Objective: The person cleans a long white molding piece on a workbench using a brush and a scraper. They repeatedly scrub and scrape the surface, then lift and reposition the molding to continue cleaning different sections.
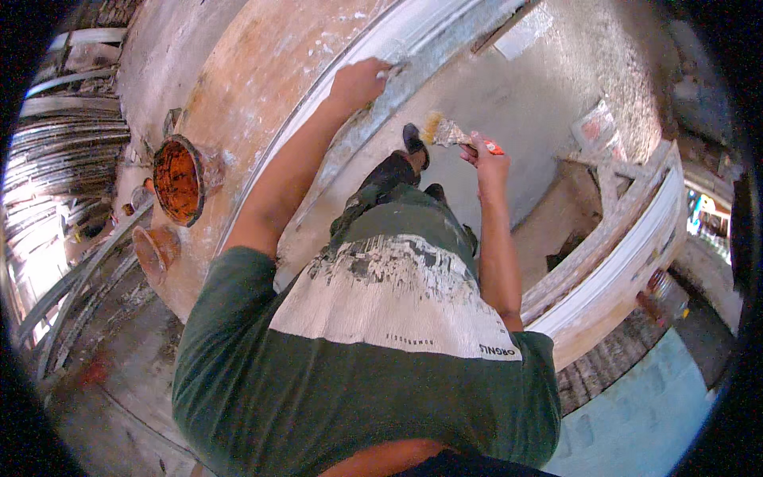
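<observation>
My right hand [486,163] grips a paintbrush [451,133] with a red handle. Its yellowish bristles point left, and pale paint crusts the metal band. Out over the long white moulding [322,95], my left hand [359,84] is closed with the fingers curled at the moulding's edge. What those fingers hold, if anything, is hidden. The moulding has a grey, worn inner face and curves past my left forearm. The brush is apart from the moulding, above the floor near my dark shoe [412,138].
Left of my arm, an orange-stained bucket [178,181] and a smaller pinkish pot [155,248] stand by a stained tan surface [238,87]. Stacked strips [67,139] lie far left. A second white moulded piece [612,254] stands at right, with a light-blue panel [636,405] below.
</observation>
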`<state>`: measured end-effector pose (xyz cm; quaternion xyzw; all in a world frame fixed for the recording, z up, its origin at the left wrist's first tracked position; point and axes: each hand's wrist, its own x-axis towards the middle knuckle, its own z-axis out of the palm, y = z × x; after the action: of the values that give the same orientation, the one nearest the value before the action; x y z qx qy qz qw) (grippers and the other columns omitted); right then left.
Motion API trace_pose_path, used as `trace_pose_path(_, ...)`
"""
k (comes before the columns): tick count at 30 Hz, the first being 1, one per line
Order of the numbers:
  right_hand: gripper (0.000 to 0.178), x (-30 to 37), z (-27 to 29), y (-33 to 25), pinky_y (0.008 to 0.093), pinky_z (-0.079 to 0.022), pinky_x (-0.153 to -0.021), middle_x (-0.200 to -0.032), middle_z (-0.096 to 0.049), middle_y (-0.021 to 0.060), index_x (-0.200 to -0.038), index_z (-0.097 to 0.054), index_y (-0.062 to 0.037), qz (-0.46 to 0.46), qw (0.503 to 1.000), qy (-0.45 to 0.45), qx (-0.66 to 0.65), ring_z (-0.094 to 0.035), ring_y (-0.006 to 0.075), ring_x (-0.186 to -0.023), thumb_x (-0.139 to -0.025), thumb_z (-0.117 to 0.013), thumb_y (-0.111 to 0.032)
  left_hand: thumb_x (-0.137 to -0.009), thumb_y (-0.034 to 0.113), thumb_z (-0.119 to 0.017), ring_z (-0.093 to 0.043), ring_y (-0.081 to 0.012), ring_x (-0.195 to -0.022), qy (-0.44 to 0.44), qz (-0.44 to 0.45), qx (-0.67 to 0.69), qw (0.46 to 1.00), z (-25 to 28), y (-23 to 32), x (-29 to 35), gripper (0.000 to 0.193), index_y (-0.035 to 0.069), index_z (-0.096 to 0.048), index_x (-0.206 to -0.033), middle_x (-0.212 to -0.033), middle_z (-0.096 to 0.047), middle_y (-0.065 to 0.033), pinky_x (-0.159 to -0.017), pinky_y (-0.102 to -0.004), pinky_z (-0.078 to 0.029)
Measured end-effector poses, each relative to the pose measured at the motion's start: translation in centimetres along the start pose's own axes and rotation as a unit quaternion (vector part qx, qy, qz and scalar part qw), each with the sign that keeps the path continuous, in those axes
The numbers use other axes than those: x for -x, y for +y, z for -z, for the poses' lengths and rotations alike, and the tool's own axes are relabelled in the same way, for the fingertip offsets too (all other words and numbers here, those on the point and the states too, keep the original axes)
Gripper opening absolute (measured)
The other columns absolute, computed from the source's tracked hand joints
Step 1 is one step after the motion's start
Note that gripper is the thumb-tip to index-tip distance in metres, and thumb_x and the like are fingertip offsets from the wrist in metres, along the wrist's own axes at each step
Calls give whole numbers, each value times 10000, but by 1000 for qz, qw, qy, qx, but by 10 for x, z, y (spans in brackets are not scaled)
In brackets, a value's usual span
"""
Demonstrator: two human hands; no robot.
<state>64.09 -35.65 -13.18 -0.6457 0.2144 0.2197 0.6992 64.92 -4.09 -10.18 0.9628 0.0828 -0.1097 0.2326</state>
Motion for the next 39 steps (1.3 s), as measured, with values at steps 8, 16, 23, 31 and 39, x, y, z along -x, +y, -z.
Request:
trace_pose_path(8,291,-71,-33,-68,288,-583,-622,-897,-684,129,-1038,-635,73,0,998,-31,53,-688,190,-754,-867,-691,-154,-954,287,-572,-498,-88,-520,-32,327,402,854,-28,-70,173,407,67,-530,-1294,-913,-612,-64,-417,-270,-390)
trace_pose_path(16,249,-104,-33,-98,291,-588,-584,-875,-690,142,-1002,-651,65,7,999,-23,48,-686,193,-694,-867,-688,-141,-905,311,-585,-614,-330,-870,28,192,300,934,-41,-5,-11,398,0,-563,-1152,-1036,-636,-214,-756,-414,-469)
trace_pose_path(23,289,-106,-27,-124,296,-586,-636,-917,-681,138,-1057,-628,72,26,993,-22,109,-691,212,-775,-873,-681,-144,-856,342,-592,-648,-332,-955,85,40,195,976,-25,44,-152,387,106,-589,-1163,-1085,-657,-172,-810,-427,-512)
trace_pose_path(31,296,-114,13,-109,293,-584,-638,-923,-682,134,-1051,-634,69,4,998,2,67,-690,202,-770,-876,-683,-165,-812,180,-657,-636,-314,-835,-9,75,62,995,11,-23,78,270,189,-656,-1082,-974,-620,-59,-667,-427,-510)
trace_pose_path(39,233,-147,-3,-151,267,-566,-568,-855,-690,105,-987,-668,31,0,1000,-5,27,-676,175,-682,-866,-693,-167,-756,193,-622,-627,-356,-893,0,-10,25,1000,0,21,-86,318,129,-660,-1064,-963,-648,-144,-738,-466,-504)
